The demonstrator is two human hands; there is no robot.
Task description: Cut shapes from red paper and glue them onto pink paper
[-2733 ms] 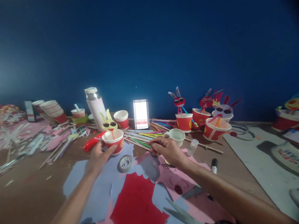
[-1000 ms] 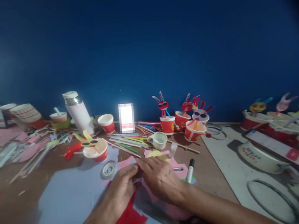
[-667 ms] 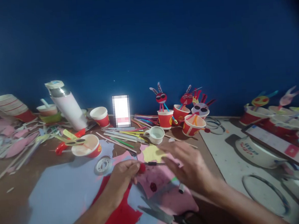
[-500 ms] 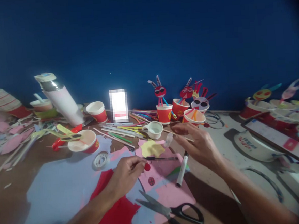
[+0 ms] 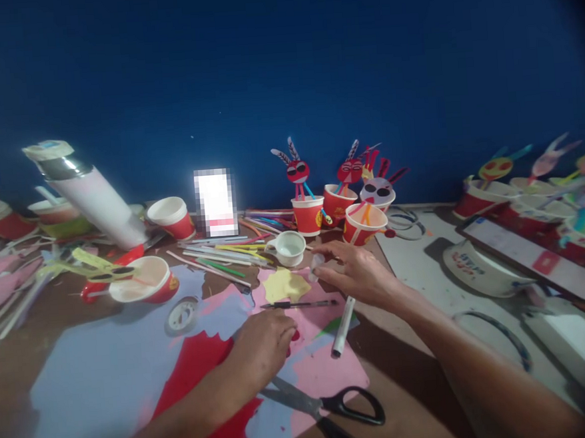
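Note:
My left hand [image 5: 264,344] rests curled on the pink paper [image 5: 323,370], its fingertips pinched on a small red paper piece [image 5: 295,335]. My right hand [image 5: 359,274] reaches forward, thumb and forefinger closed around a small clear bottle [image 5: 317,263] lying beside a yellow paper scrap [image 5: 284,285]. A thin black pen [image 5: 298,304] lies between the hands. A white marker [image 5: 342,317] lies under my right wrist. Black-handled scissors [image 5: 336,408] lie near my left forearm.
A tape roll [image 5: 181,316] and a red paper cup with a yellow bunny cut-out [image 5: 144,289] sit to the left, with a white flask [image 5: 90,196] behind. A white cup [image 5: 288,247], coloured sticks [image 5: 225,254] and decorated cups [image 5: 308,214] stand near the blue wall.
My right hand has come down from above the table onto the small clear bottle. My left hand has lowered onto the pink paper with the red piece. The view has shifted right.

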